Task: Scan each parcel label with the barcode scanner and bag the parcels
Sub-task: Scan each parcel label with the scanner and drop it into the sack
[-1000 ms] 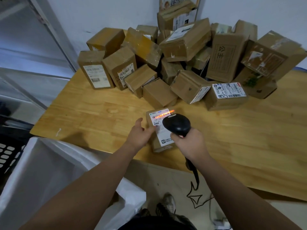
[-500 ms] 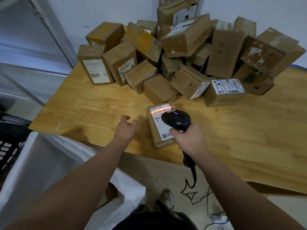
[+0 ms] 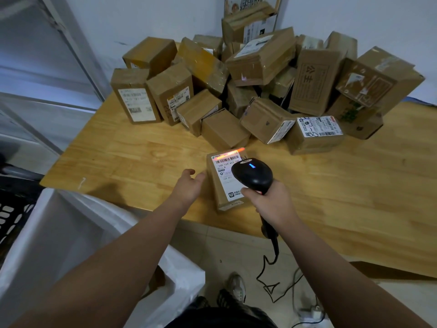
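Observation:
A small cardboard parcel [image 3: 222, 185] lies label-up near the front edge of the wooden table [image 3: 142, 157]. My right hand [image 3: 272, 202] grips a black barcode scanner [image 3: 251, 175] just above the label. A blue light glows on the scanner's top, and its orange beam crosses the barcode at the parcel's far end. My left hand [image 3: 189, 185] is open, its fingertips touching the parcel's left side. A white bag [image 3: 71, 245] gapes open at lower left, below the table edge.
A heap of several cardboard parcels [image 3: 260, 91] fills the back of the table against the wall. The scanner's black cable [image 3: 272, 275] dangles to the floor beside my shoe. A black crate [image 3: 11, 209] stands at the far left.
My left hand pulled away from the parcel, then came back to its left side. The scanner stays over the label, and its blue light is now lit.

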`<action>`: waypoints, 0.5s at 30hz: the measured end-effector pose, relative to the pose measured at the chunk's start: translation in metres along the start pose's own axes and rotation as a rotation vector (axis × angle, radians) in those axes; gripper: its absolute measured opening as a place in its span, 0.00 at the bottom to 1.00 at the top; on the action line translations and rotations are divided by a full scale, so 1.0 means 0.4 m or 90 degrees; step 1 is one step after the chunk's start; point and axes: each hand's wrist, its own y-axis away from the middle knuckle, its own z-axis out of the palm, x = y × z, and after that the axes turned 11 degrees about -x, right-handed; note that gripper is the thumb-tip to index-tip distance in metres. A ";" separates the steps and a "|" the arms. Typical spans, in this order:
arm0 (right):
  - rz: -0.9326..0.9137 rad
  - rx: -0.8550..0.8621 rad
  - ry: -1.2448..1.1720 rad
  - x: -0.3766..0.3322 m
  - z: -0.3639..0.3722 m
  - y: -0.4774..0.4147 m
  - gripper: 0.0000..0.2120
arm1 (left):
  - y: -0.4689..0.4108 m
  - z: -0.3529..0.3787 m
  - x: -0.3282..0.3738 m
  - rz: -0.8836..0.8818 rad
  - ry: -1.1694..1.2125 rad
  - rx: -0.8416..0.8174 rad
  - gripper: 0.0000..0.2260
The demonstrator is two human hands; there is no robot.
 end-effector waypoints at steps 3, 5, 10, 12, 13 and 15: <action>-0.010 0.000 -0.025 0.007 -0.016 -0.035 0.07 | 0.001 0.027 0.014 -0.014 0.041 -0.050 0.29; 0.010 -0.012 -0.046 0.009 -0.024 -0.076 0.10 | 0.000 0.051 0.022 -0.028 0.069 -0.086 0.33; 0.073 -0.130 -0.226 0.018 -0.019 -0.132 0.09 | -0.009 0.100 0.011 -0.020 0.129 -0.114 0.35; 0.058 -0.121 -0.266 0.017 -0.011 -0.123 0.08 | -0.003 0.110 -0.005 -0.012 0.153 -0.089 0.41; 0.046 -0.111 -0.292 0.017 -0.005 -0.115 0.07 | 0.013 0.112 -0.009 -0.001 0.173 -0.088 0.41; 0.017 -0.095 -0.345 0.014 0.014 -0.082 0.08 | 0.058 0.105 -0.026 0.045 0.244 -0.088 0.34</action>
